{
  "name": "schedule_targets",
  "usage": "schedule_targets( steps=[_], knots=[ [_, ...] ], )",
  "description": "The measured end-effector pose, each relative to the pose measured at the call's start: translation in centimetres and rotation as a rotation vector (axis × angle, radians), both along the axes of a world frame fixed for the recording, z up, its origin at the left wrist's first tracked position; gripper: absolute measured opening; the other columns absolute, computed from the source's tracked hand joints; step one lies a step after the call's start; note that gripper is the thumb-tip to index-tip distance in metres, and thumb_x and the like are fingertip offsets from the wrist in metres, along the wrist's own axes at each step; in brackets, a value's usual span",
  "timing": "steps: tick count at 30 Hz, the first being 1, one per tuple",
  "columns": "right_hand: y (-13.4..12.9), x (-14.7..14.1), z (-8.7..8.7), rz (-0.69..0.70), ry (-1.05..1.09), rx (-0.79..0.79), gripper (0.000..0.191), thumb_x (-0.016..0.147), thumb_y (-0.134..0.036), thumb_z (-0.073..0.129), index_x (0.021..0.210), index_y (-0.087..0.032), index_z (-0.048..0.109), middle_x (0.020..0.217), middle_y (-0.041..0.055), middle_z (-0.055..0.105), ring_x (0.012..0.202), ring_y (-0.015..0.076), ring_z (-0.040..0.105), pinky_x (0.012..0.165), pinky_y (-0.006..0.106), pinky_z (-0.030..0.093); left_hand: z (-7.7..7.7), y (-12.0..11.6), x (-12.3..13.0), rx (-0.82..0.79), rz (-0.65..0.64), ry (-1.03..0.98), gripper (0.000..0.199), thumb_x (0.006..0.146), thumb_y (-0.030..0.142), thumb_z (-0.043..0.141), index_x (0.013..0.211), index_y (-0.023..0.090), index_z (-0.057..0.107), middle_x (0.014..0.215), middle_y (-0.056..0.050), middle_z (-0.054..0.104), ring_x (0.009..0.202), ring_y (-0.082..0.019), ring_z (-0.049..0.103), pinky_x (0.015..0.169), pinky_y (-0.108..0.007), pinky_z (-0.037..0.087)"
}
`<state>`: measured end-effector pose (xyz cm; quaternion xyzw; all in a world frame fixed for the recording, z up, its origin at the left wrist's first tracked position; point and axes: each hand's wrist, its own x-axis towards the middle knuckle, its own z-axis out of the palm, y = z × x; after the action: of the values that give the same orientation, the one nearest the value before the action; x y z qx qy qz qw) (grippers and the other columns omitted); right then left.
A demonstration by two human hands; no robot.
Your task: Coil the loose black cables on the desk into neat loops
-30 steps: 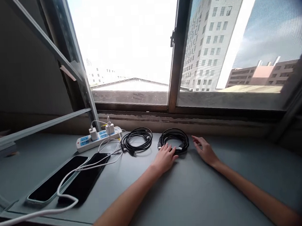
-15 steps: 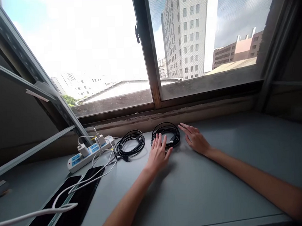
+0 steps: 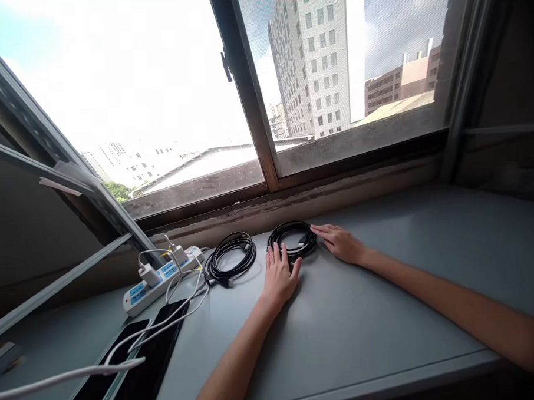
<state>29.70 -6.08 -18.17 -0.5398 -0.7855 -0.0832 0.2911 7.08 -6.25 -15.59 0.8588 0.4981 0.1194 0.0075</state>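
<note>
A coiled black cable (image 3: 290,226) lies on the grey tabletop near the window sill, a plug resting inside its loop. My left hand (image 3: 280,276) lies flat at the coil's near left edge, fingers stretched out and covering part of it. From the right, my right hand (image 3: 339,243) reaches the coil with its fingertips at the rim; the fingers are extended and grip nothing. To the left lies a second coiled black cable (image 3: 231,256), with its connectors at the near side. No hand touches that one.
A white power strip (image 3: 163,279) with chargers stands at the left. White cables run from it over two dark phones (image 3: 144,370) at the front left. The grey table (image 3: 344,338) ends at a front edge. Behind is a window, with a metal shelf frame (image 3: 117,206) at the left.
My right hand has moved left to the coil's rim, and its fingers are closer together. The fingers of my left hand have drawn together slightly. The camera view has shifted a little.
</note>
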Motion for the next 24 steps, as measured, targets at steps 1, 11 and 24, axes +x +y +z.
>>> schedule_targets(
  steps=[1,11,24],
  knots=[
    [0.04,0.02,-0.04,-0.001,0.003,-0.004,0.053,0.082,-0.011,0.035,0.134,-0.017,0.044,0.135,0.0052,0.046,0.121,0.0210,0.044,0.099,0.040,0.039,0.05,-0.04,0.01,-0.002,-0.002,0.001,0.068,0.091,0.048,0.025,0.141,0.002,0.026,0.148,-0.021,0.019,0.137,-0.032,0.010,0.111,-0.044,0.015],
    [0.09,0.12,-0.40,0.000,0.050,-0.070,0.045,0.086,-0.016,0.036,0.129,-0.015,0.051,0.130,0.0085,0.051,0.119,0.0240,0.047,0.098,0.041,0.041,-0.74,0.10,0.19,-0.038,0.003,-0.066,0.061,0.090,0.048,0.028,0.143,0.017,0.024,0.150,-0.015,0.017,0.137,-0.033,0.007,0.109,-0.048,0.017],
    [-0.32,-0.13,-0.16,0.054,0.099,-0.122,0.057,0.086,-0.022,0.037,0.142,-0.017,0.027,0.139,0.0067,0.041,0.124,0.0210,0.041,0.101,0.040,0.036,-0.03,-0.69,0.65,-0.004,-0.066,-0.104,0.053,0.091,0.040,0.031,0.140,0.017,0.033,0.149,-0.013,0.022,0.139,-0.026,0.012,0.111,-0.044,0.015]
  ],
)
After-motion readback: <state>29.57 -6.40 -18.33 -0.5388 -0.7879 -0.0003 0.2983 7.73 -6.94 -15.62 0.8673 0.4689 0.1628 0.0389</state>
